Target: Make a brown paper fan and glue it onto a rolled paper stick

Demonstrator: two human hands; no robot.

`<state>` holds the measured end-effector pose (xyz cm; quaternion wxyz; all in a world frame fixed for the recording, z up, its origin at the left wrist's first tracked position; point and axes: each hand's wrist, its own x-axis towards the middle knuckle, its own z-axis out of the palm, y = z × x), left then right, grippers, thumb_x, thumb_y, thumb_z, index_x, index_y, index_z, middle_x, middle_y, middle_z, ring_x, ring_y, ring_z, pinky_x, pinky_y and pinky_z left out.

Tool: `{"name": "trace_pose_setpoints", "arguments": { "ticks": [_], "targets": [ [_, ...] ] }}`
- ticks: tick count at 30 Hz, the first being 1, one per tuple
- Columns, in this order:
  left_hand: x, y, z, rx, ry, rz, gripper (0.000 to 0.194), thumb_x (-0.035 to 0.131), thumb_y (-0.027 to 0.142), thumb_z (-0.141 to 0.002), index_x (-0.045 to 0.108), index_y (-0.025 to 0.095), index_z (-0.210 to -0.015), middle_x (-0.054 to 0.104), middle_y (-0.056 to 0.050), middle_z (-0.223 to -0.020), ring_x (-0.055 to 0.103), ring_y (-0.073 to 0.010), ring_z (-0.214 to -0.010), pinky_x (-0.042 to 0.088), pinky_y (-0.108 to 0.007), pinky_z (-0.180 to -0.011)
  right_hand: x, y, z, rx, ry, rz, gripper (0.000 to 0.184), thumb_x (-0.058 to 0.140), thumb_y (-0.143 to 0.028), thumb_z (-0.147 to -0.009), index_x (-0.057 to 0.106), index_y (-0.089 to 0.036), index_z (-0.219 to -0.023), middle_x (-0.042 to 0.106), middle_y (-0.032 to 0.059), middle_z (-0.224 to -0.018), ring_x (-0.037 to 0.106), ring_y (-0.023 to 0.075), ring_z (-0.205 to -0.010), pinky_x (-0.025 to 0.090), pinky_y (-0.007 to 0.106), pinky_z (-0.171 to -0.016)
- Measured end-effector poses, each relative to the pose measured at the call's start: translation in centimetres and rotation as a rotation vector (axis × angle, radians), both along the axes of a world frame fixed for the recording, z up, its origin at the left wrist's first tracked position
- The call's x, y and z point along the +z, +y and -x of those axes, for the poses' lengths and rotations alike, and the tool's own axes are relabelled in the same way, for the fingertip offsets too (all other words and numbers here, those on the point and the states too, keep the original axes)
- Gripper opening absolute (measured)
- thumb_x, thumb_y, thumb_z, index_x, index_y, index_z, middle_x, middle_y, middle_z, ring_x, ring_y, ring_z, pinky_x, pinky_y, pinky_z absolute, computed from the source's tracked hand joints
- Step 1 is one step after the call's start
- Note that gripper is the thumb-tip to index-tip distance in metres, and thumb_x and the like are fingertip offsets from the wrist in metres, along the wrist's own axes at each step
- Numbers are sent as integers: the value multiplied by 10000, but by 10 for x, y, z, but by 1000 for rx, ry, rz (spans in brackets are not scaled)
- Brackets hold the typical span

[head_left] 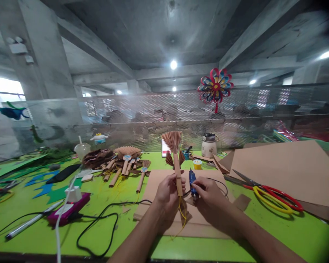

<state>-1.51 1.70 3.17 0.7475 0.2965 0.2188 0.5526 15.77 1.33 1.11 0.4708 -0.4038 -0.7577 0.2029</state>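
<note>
My left hand [166, 193] is closed around the stem of a brown paper craft figure [175, 155], held upright, with a pleated fan on top and small fans at its sides. Yellow string hangs from its lower end. My right hand [205, 191] grips a blue glue gun [192, 179] with its tip pointing up beside the stem. Both hands hover over a brown cardboard sheet [159, 179] on the green table [126, 233].
Several finished paper figures [126, 162] lie to the left. Red-and-yellow scissors [274, 195] rest on large cardboard sheets [285, 168] at right. A magenta box [68, 210] with black cables, a pen [30, 221], a jug [208, 145] and a mesh screen [235, 109] surround the work spot.
</note>
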Motion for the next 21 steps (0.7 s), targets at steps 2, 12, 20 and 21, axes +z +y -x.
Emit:
{"name": "trace_pose_setpoints", "arguments": {
  "ticks": [2,12,20,21],
  "targets": [
    [-2,2,-1,-9,-33,2,209,536,196,-800,599,94,-971,584,-41,-667,541,-127,-566,462,-255,-575,2,-1,0,3,-6,5,231,502,-299,-872,638,-186,-724,607,54,-663,549,173,-603,427,267,-561],
    [-9,2,-4,149,160,-165,230,697,306,-760,560,133,-822,522,23,-638,475,-71,-528,410,-179,-511,-1,2,1,-24,2,-46,216,551,-283,-859,629,-198,-677,601,65,-653,546,191,-613,424,296,-586],
    [-3,1,-1,170,239,-219,254,701,305,-765,567,181,-941,670,-66,-877,621,-151,-780,485,-233,-655,-3,9,-2,-11,-12,-45,179,568,-243,-829,637,-196,-670,608,62,-661,544,190,-625,431,294,-599],
    [-2,1,-2,175,235,-222,262,711,291,-753,568,182,-943,675,-69,-885,627,-159,-790,490,-240,-659,-3,10,-2,-9,-10,-48,171,573,-240,-823,640,-193,-673,611,62,-667,545,188,-629,431,290,-599]
  ]
}}
